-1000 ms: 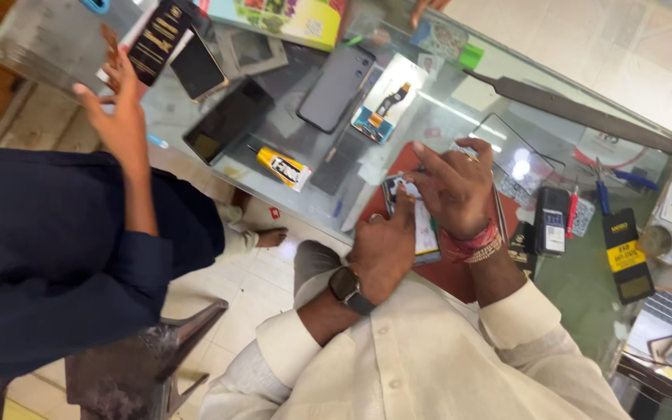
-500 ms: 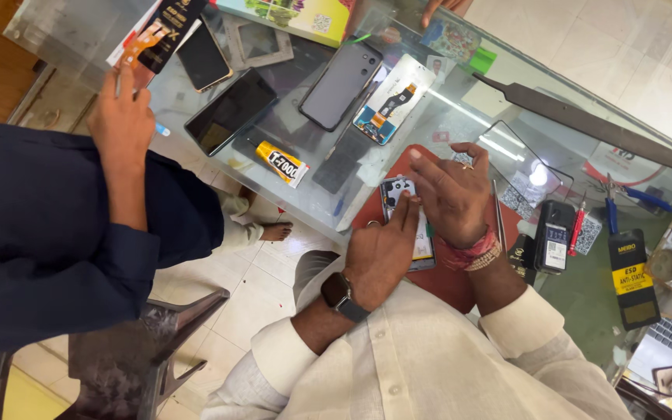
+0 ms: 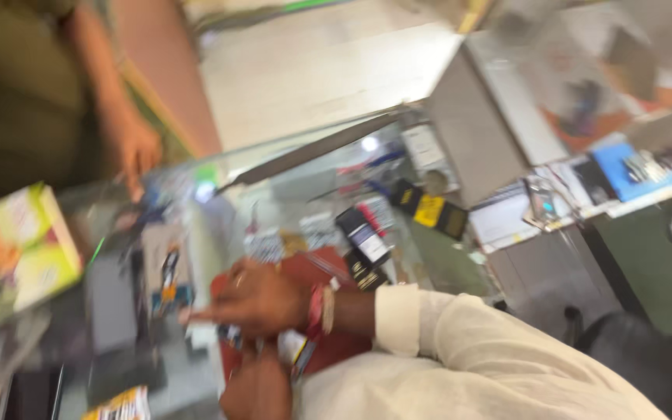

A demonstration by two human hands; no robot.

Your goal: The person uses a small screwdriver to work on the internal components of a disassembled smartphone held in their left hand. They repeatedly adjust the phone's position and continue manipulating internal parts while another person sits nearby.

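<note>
Here, frame blurred: right hand [image 3: 254, 299] and left hand [image 3: 258, 386] meet lower centre over glass table [image 3: 289, 167], pinching small device [image 3: 231, 334] between them, probably for steadiness; grip detail unclear.

Glass counter [image 3: 289, 167], pale tiled floor [image 3: 313, 70] behind, blurry.

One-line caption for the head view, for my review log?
Blurred view: the person's two hands, right hand above left hand, meet over a red mat on a cluttered glass counter.

Small shop – glass counter [image 3: 289, 167], boxed goods [image 3: 17, 249], packaged accessories [image 3: 429, 210]
</note>
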